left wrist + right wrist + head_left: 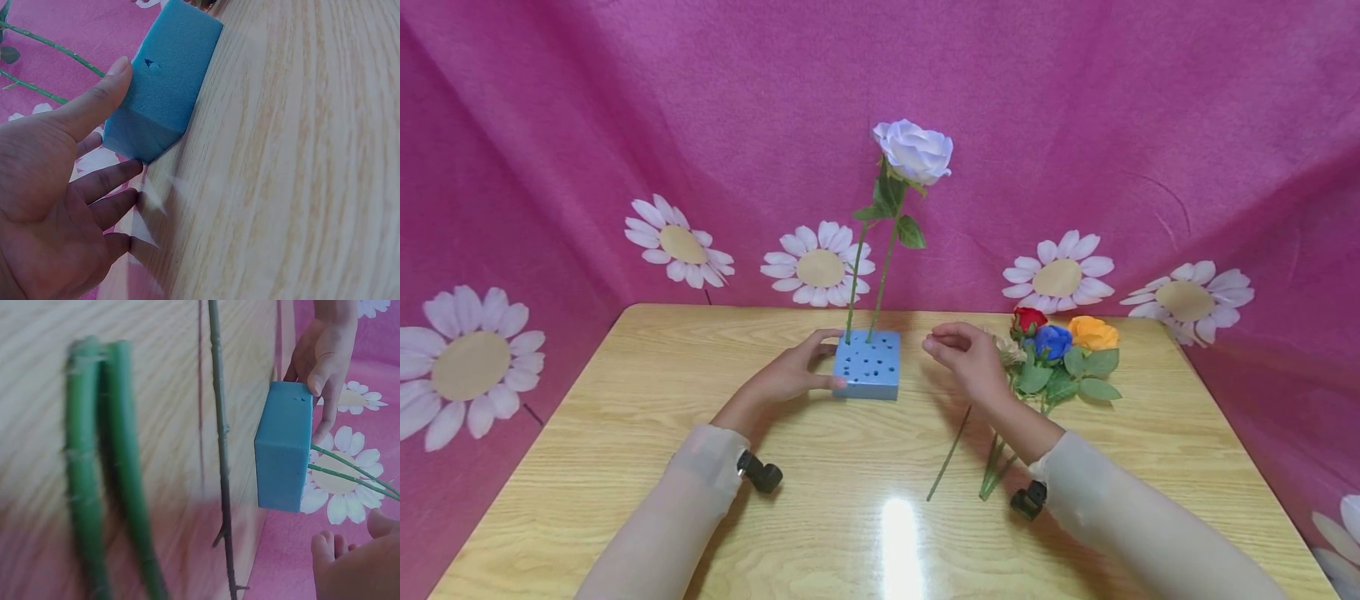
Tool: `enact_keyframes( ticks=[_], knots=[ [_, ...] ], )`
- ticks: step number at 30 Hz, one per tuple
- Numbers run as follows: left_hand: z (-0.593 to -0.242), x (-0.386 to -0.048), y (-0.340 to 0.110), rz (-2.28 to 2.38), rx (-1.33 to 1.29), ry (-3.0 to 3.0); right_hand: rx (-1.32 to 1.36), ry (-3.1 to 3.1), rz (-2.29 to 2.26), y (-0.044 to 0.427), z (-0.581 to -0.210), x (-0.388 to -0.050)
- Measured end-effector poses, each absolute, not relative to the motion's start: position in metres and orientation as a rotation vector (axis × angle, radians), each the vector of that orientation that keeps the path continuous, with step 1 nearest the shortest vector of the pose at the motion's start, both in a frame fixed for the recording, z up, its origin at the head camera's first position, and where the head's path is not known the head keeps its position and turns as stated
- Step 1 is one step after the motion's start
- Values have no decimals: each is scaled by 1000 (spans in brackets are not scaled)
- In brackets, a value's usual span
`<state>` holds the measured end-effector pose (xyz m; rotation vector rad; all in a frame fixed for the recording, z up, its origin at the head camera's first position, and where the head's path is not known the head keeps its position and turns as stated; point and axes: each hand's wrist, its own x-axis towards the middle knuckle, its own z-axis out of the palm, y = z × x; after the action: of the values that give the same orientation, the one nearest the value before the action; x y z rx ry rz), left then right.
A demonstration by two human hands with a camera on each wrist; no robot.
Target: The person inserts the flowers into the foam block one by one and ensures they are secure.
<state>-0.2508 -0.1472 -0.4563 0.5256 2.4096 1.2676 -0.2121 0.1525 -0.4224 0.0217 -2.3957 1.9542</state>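
Observation:
A blue foam block (867, 364) with several holes stands on the table, two green stems upright in its top. Above them is a pale lilac-white rose (914, 152); whether each stem has its own bloom cannot be told. My left hand (792, 372) grips the block's left side, thumb at the front and fingers behind. In the left wrist view the thumb of my left hand (56, 181) lies against the block (165, 75), with the lower fingers loosely bent. My right hand (973, 367) hovers right of the block, fingers loosely curled and holding nothing.
Right of and beneath my right forearm lie a red rose (1028, 320), a blue rose (1052, 342), an orange rose (1093, 333) and a beige flower (1009, 350). A thin brown-green stem (950, 454) points toward the front. Behind the wooden table (820, 517) hangs a pink curtain (737, 108).

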Motion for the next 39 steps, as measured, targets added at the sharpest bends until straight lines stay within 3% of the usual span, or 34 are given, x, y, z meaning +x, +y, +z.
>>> enact_keyframes(
  ticks=[39],
  knots=[
    [-455, -249, -147, 1271, 532, 2417, -91, -2589, 1853, 204, -436, -149]
  ],
)
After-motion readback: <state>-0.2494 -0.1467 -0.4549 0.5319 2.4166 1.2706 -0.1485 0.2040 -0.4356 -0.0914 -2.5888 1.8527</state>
